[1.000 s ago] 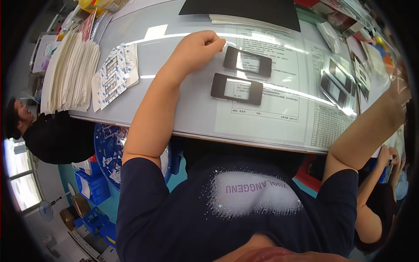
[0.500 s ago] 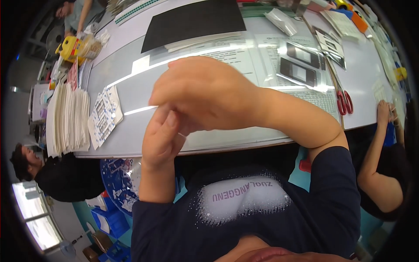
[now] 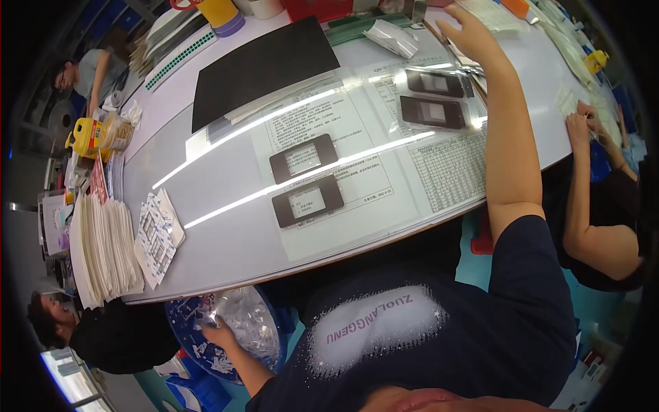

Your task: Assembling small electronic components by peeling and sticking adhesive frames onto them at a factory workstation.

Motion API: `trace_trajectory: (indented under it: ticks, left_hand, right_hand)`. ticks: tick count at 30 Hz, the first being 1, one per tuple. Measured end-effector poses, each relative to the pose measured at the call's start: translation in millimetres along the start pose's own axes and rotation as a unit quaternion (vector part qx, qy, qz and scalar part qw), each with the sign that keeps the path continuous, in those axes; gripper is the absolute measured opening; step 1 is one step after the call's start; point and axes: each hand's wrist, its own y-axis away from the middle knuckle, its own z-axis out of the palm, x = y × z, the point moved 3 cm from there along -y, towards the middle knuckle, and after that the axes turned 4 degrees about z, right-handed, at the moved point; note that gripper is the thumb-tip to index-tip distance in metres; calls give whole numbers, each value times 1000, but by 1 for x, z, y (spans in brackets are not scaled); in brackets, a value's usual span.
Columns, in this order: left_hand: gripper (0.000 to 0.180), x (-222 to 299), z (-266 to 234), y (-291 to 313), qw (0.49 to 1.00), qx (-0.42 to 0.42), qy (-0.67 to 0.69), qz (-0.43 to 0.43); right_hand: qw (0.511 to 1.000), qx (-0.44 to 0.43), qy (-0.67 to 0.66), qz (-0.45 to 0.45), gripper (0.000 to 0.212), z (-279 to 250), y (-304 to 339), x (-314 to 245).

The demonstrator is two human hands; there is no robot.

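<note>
1. Both our hands have left the middle of the view, where half a second ago they were raised together before the camera; now they are spread far apart, one low and one high.
2. Our left hand (image 3: 218, 334) hangs below the table edge, arm bent down beside our dark shirt, fingers curled loosely into the blue bin (image 3: 180, 317) of small clear plastic pieces (image 3: 248, 323). We cannot tell whether it grips any of them.
3. Our right hand (image 3: 468, 32) is stretched across the table (image 3: 226, 240) with the forearm nearly straight, fingers spread and apart, palm down, holding nothing. It lies at the far edge near a crumpled clear bag (image 3: 391, 36).
4. Just below that forearm lie two dark rectangular frames in glossy clear sleeves (image 3: 434, 97), side by side.
5. Nearer the middle, two more flat black frames with pale windows (image 3: 306, 180) rest on a printed sheet under the shiny transparent table cover, one above the other, well apart from both hands.
6. A matte black mat (image 3: 264, 69) lies beyond them, flat and rectangular.
7. At the left end stands a thick stack of white sheets (image 3: 103, 250), with small printed sachets (image 3: 156, 237) just beside it.
8. Another person's hands (image 3: 580, 120) work at the table's right end, apart from ours.
</note>
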Motion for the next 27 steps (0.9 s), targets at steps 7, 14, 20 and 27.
trace_trajectory:
  ticks: [7, 14, 20, 27]
  left_hand:
    - [52, -15, 111, 49, 869, -495, -5, -9]
    - [15, -7, 11, -88, 896, -89, 428, -82]
    - [29, 50, -85, -117, 650, 245, 669, -264]
    - [33, 233, -193, -98, 790, 230, 563, 80]
  right_hand:
    - [962, -169, 54, 209, 81, 48, 14, 52]
    - [962, -129, 120, 210, 56, 34, 19, 75]
    - [966, -133, 151, 165, 49, 29, 32, 50]
    - [971, -98, 142, 166, 43, 16, 18, 36]
